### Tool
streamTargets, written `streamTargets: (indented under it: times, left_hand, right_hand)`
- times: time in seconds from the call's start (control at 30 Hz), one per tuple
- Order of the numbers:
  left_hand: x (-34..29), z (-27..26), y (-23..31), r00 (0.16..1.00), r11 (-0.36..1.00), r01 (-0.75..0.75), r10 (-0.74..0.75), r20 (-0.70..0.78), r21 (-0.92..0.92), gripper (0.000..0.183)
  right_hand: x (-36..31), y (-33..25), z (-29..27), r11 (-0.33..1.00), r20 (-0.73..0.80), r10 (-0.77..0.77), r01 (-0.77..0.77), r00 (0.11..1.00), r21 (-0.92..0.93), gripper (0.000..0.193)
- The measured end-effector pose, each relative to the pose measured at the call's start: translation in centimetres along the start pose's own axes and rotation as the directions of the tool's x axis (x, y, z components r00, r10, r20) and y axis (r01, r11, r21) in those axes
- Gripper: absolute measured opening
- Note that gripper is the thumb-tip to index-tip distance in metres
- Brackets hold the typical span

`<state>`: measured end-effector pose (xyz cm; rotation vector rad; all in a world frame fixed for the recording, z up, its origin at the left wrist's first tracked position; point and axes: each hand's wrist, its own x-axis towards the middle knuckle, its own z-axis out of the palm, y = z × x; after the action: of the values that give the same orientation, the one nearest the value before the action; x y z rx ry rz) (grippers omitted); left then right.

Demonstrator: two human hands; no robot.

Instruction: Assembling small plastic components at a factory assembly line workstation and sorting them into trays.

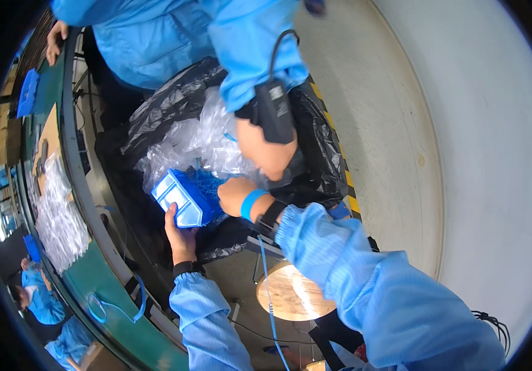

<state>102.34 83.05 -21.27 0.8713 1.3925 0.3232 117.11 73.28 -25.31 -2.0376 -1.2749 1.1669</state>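
Note:
My left hand (182,240) grips a blue plastic bin (179,199) by its side and holds it tilted over a large black plastic bag (182,83). Thin blue strands (207,183) show at the bin's mouth. Beside them, my right hand (236,195) is closed; what its fingers hold, if anything, is hidden. A blue band and a black strap circle that wrist. Crumpled clear plastic bags (195,142) lie inside the black bag. A co-worker's hand (266,151), blurred, reaches down into it from the far side.
To the left runs a green workbench (108,281) with a heap of clear plastic (59,216) and a blue bin (28,93). A round wooden stool (293,290) stands below my right forearm. A coiled blue cord (270,309) hangs near it. Yellow-black tape (349,179) edges the floor.

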Motion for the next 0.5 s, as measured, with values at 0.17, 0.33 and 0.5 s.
streamTargets:
  times: [0.17,0.33,0.5]
  left_hand:
    - [-1.3,-0.9,0.0,0.957,0.965,-0.161,0.204,0.207,-0.207,0.051]
    - [-2.4,-2.6,-0.5,0.930,0.929,-0.287,0.329,0.165,-0.232,0.054]
    - [-4.3,-2.6,-0.3,0.906,0.896,-0.372,0.407,0.115,-0.242,0.056]
  right_hand:
    - [-0.7,0.7,-1.2,0.992,0.018,-0.089,0.087,0.996,0.092,0.025]
    - [-1.2,-4.0,0.0,0.973,0.079,-0.209,0.215,0.975,-0.083,0.023]
    - [-0.1,-2.5,2.9,0.969,0.162,0.068,-0.027,0.984,-0.244,0.020]
